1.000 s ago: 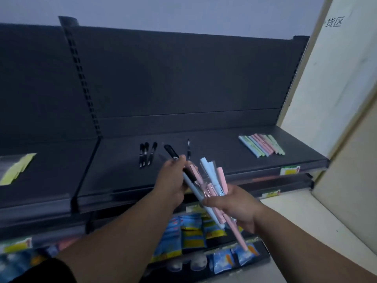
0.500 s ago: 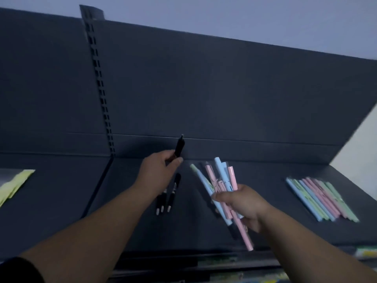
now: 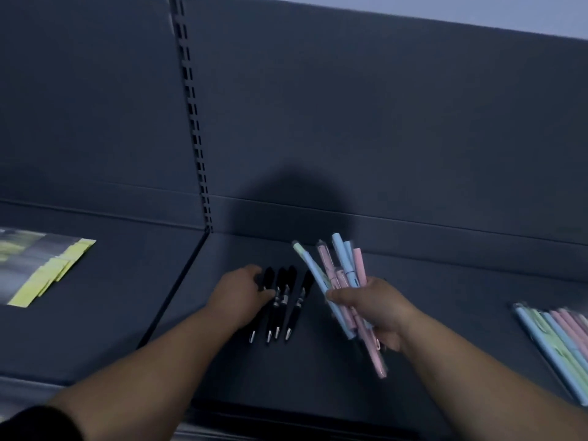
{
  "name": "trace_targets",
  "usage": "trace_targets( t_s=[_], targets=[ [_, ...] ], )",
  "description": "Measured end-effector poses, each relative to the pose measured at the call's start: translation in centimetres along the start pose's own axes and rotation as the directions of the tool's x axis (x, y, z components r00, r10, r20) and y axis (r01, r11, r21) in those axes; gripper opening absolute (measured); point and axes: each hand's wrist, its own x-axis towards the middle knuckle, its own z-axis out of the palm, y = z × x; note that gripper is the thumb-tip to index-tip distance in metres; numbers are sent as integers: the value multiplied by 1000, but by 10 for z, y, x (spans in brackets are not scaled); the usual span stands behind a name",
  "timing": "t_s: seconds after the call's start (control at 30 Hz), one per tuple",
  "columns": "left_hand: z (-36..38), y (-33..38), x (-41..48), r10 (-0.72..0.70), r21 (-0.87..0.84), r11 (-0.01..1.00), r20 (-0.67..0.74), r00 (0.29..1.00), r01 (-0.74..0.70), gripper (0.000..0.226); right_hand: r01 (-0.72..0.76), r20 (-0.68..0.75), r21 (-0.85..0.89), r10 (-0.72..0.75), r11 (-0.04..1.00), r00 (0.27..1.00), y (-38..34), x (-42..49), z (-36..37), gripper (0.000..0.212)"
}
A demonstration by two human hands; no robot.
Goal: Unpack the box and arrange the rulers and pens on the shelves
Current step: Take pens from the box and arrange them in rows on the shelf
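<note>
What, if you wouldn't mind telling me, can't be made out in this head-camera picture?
Head view:
- Yellow items on the left: blurred, unidentifiable.
- Row of pens at right: cut off by the frame edge; count unknown.
- Left hand covers the middle of the leftmost black pen; grip or touch unclear.
- Bundle of pens in the right hand: overlapping, count unclear.

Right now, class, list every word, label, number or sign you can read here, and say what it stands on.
No text can be read anywhere.
Yellow items at far left: blurred, any print unreadable.
Wrapped pastel pens in the right hand: no legible print.
Black pens: no markings legible.
</note>
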Motion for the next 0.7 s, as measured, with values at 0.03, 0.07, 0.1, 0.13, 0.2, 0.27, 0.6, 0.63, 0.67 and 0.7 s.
trace_targets(
  t_s=[0.03, 0.07, 0.1, 0.13, 0.2, 0.27, 0.6, 0.63, 0.67, 0.7],
  targets=[
    [0, 1, 0, 1, 3, 1000, 10, 1000, -1, 48, -4, 13, 2, 4, 1000, 1000, 0, 0, -2, 25],
    [1, 2, 0, -8, 7, 1000, 20, 1000, 7, 48, -9, 25, 4, 9, 1000, 1000, 0, -1, -3, 26],
    [2, 1, 0, -18, 11, 1000, 23, 1000, 17, 48, -11, 34, 7, 11, 1000, 999, 0, -1, -5, 26],
    [2, 2, 0, -22, 20, 1000, 13, 1000, 22, 47, -13, 41, 11, 13, 1000, 999, 0, -1, -6, 28],
    [4, 9, -2, 10, 17, 1000, -70, 998, -9, 44, -17, 57, 31, 15, 999, 998, -1, -2, -10, 29],
    [8, 26, -7, 78, -63, 994, -159, 984, -88, 39, -20, 79, 66, 15, 998, 997, -1, -6, -13, 27],
    [43, 120, -18, 99, -763, 632, 252, 963, 135, 19, 37, 40, 291, -51, 956, 998, 15, -28, -65, 21],
    [48, 128, -18, 116, -777, 613, 267, 957, 143, 18, 41, 25, 294, -50, 955, 998, 18, -30, -75, 22],
    [52, 136, -18, 134, -792, 593, 272, 953, 143, 17, 41, 6, 292, -45, 955, 999, 22, -31, -85, 24],
    [56, 146, -19, 146, -809, 570, 270, 952, 143, 16, 40, -15, 287, -38, 957, 999, 25, -32, -94, 26]
  ],
)
